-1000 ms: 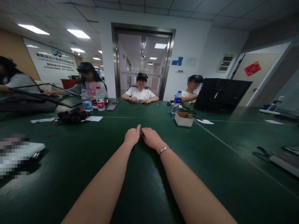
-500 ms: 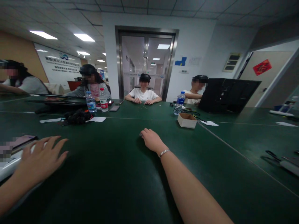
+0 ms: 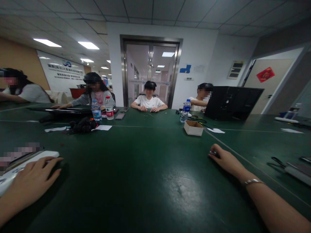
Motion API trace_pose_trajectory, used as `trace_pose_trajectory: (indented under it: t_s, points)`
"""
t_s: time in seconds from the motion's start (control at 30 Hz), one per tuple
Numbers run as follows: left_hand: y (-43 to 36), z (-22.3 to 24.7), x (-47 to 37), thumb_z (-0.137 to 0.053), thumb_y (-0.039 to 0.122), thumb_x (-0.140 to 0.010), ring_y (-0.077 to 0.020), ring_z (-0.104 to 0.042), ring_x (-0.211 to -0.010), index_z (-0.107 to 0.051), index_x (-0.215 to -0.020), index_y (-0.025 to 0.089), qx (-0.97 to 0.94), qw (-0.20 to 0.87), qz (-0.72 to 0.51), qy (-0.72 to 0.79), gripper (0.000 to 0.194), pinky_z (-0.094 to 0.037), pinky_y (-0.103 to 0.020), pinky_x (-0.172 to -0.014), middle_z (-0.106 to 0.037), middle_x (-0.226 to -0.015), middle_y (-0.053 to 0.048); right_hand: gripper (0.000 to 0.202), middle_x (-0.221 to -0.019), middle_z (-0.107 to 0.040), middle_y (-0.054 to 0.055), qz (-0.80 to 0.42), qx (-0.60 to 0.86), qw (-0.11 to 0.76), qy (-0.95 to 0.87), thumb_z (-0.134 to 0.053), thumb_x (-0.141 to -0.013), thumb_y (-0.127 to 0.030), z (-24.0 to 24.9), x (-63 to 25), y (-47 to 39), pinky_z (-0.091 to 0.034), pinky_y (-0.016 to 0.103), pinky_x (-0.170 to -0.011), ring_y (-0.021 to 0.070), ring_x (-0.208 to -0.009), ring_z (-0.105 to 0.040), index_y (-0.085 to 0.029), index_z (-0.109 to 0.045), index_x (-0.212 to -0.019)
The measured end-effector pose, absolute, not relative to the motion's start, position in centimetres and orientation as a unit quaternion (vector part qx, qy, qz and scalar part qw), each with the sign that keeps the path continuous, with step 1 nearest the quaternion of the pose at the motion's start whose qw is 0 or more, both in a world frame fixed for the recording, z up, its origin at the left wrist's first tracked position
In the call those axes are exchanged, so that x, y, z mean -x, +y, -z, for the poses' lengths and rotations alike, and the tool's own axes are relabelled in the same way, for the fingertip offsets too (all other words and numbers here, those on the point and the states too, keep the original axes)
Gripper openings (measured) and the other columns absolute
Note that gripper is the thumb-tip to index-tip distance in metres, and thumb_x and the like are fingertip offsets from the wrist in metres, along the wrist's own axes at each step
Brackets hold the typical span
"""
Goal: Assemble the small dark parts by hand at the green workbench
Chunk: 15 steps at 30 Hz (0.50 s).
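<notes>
Steadiness suits the right hand (image 3: 224,160) pinching a small dark object (image 3: 213,153), left hand (image 3: 34,178) spread loosely on a white slab (image 3: 50,153).

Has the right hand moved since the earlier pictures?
Yes, rightward. Earlier the right hand was left of the small open box; now it is to the right of that box.

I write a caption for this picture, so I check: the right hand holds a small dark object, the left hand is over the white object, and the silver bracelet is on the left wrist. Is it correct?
Not quite: the head view shows the silver bracelet on the right wrist. The right hand does hold a small dark object, and the left hand is over the white object.
</notes>
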State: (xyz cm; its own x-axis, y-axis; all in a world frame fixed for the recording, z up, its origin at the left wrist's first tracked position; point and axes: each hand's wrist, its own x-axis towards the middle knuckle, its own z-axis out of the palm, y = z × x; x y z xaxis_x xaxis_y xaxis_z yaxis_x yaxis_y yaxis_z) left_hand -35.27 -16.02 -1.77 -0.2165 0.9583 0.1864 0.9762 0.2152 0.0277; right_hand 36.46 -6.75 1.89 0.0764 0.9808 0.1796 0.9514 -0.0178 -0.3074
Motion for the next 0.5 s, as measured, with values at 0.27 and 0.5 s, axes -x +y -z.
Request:
trace_pose_trajectory:
  t_s: [0.27, 0.5]
  points:
    - [-13.4, -0.2, 31.6, -0.025, 0.039, -0.082, -0.0274, -0.053, -0.109, -0.055, -0.109, 0.031, 0.624, 0.048, 0.078, -0.776, 0.042, -0.035, -0.044, -0.096, -0.07, -0.106, 0.003, 0.036, -0.11, -0.064, 0.019, -0.043, 0.817, 0.119, -0.563, -0.03, -0.092, -0.04, -3.4, -42.2, -9.3, -0.045, 0.036, -0.082, 0.0288, -0.098, -0.062, -0.019, -0.056, -0.104]
    - [-8.3, 0.6, 24.9, -0.036, 0.032, -0.084, -0.0241, -0.053, -0.108, -0.059, -0.109, 0.019, 0.697, 0.01, 0.13, -0.705, 0.037, -0.039, -0.039, -0.096, -0.062, -0.117, -0.009, 0.04, -0.108, -0.064, 0.021, -0.024, 0.835, 0.075, -0.544, -0.028, -0.092, -0.041, -4.3, -40.5, -9.0, -0.045, 0.038, -0.073, 0.031, -0.094, -0.063, -0.017, -0.056, -0.108]
